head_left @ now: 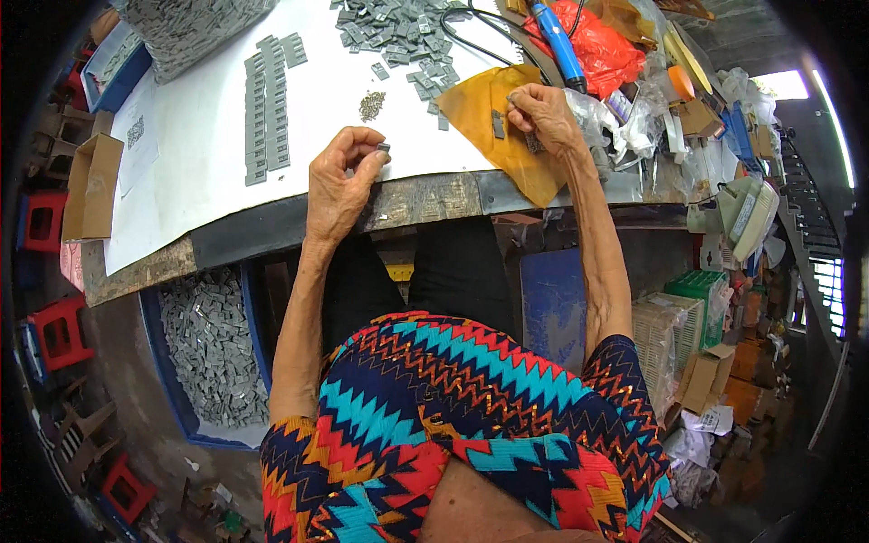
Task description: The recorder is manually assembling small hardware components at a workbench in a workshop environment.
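Observation:
My left hand is at the table's front edge, its thumb and fingers closed on a small grey plastic piece. Farther right, my right hand is pinched above an amber plastic sheet; whatever its fingertips hold is too small to name. One dark grey piece lies on that sheet, just left of my right fingers. Between the hands and farther back sits a little heap of tiny brass-coloured parts. Similar grey pieces form neat columns on the left, and a loose pile spreads at the back.
A blue pen-shaped power tool with a black cord lies by a red plastic bag. Clear bags and clutter crowd the table's right end. An open cardboard box stands at the left edge. Below is a blue bin of grey pieces.

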`<state>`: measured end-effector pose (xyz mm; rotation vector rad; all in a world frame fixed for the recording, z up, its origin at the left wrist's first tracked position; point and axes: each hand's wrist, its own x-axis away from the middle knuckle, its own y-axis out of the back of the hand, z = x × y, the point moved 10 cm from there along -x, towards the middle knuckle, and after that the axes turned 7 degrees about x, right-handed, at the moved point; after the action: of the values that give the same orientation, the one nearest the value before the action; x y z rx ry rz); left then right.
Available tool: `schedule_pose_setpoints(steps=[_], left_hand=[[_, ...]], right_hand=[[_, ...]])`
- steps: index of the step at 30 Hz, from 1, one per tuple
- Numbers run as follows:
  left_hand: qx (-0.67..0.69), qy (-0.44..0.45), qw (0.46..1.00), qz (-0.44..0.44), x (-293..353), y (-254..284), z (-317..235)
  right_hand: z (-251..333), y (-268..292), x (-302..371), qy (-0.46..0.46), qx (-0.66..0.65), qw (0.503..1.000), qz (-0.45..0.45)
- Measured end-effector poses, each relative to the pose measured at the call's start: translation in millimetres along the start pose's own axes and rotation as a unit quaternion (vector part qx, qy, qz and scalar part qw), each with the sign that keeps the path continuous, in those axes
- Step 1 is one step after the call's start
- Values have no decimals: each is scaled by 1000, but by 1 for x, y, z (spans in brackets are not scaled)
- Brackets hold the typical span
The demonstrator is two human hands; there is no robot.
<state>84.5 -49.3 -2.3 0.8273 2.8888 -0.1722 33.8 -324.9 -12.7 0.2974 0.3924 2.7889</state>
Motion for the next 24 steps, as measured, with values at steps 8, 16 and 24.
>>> schedule_pose_setpoints(steps=[8, 16, 24], left_hand=[[-9, 15, 1000, -6, 1, 1, 0], [21, 24, 999, -13, 1, 1, 3], [117, 88, 989, -3, 1, -9, 1]], right_hand=[[-4, -2, -2, -8, -53, 998, -22], [-7, 0, -4, -21, -117, 993, -17], [3, -8, 9, -1, -188, 982, -18]])
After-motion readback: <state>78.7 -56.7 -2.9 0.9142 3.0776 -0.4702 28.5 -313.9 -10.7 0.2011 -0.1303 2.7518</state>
